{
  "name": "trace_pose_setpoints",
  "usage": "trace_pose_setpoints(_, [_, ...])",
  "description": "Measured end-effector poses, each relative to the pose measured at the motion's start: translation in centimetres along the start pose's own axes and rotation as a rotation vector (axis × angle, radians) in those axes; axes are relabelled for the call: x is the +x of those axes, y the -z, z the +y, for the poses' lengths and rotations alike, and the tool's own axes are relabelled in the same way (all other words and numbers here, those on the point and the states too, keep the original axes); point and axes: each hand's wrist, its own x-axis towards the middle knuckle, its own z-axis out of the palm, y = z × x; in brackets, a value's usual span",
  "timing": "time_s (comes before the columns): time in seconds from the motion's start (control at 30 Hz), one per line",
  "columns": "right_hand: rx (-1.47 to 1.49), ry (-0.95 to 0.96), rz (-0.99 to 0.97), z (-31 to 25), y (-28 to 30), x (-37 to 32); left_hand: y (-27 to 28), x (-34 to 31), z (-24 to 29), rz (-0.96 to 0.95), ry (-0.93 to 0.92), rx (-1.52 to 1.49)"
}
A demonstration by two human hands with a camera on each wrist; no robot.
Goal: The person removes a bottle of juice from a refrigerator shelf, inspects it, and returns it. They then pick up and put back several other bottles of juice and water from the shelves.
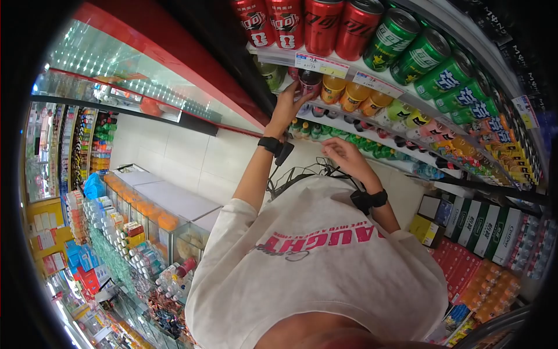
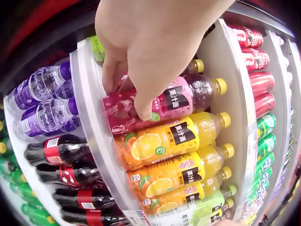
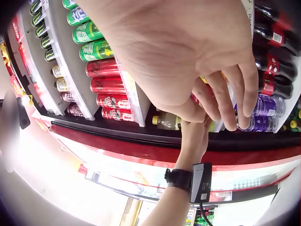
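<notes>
Right hand (image 3: 178, 56): palm exposed, fingers apart and loosely bent, holding nothing. Left hand (image 2: 146, 47): thumb and fingers part-closed around the lower body of a pink-labelled juice bottle (image 2: 174, 100), one on each side.

The bottle lies within the left hand's grasp, in the juice row. Its yellow cap (image 2: 221, 85) is fitted, and dark purple liquid shows in the shoulder above the fingers. The label is pink with a black panel and pale characters; the lower body appears deep pink.

On the thumb side, orange-labelled juice bottles (image 2: 157, 147) stand just beside it, with yellow-orange contents and yellow caps. On the finger side is a green-labelled bottle (image 2: 98, 48), mostly covered by the hand.

Below the fingers, the lower shelf carries clear bottles with purple labels and caps (image 2: 43, 117) and red-labelled bottles of dark cola (image 2: 63, 150). Above the fingers, the upper shelf carries red cola cans (image 2: 261, 83) and green drink cans (image 2: 266, 124); their contents cannot be seen. Well apart, behind the left forearm, bottles (image 1: 107, 212) stand on a counter.
</notes>
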Motion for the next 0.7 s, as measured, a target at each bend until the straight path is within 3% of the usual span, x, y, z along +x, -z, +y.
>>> trace_pose_setpoints(0.07, [-0.016,-0.001,-0.016,0.0,-0.1,0.3,-0.2,-0.4,0.2,-0.003,0.016,-0.076])
trace_pose_setpoints(0.17, [-0.049,-0.024,-0.052,-0.9,-0.4,0.4,0.9,-2.4,0.7,0.112,0.010,0.092])
trace_pose_setpoints(0.27, [-0.042,-0.014,-0.071,-0.7,-1.0,0.8,6.2,-5.6,2.5,-0.027,0.137,-0.084])
trace_pose_setpoints(0.3, [-0.033,-0.021,-0.084,-0.5,-1.3,0.9,8.3,-7.0,5.1,0.012,0.209,-0.121])
trace_pose_setpoints(0.33, [-0.026,-0.024,-0.107,-0.4,-1.7,1.2,10.6,-8.7,5.6,0.088,0.176,0.023])
trace_pose_setpoints(0.37, [-0.023,-0.023,-0.142,-0.3,-2.2,1.6,12.8,-10.4,6.7,0.195,0.296,0.042])
trace_pose_setpoints(0.43, [0.033,-0.030,-0.191,-0.5,-3.6,2.2,17.0,-14.8,5.1,0.545,0.266,0.034])
trace_pose_setpoints(0.57, [-0.035,-0.077,-0.371,0.1,-6.4,4.6,24.7,-27.5,3.7,1.264,0.421,0.073])
trace_pose_setpoints(0.7, [-0.092,-0.074,-0.545,-0.3,-9.8,5.9,27.9,-41.9,4.1,1.758,0.526,0.359])
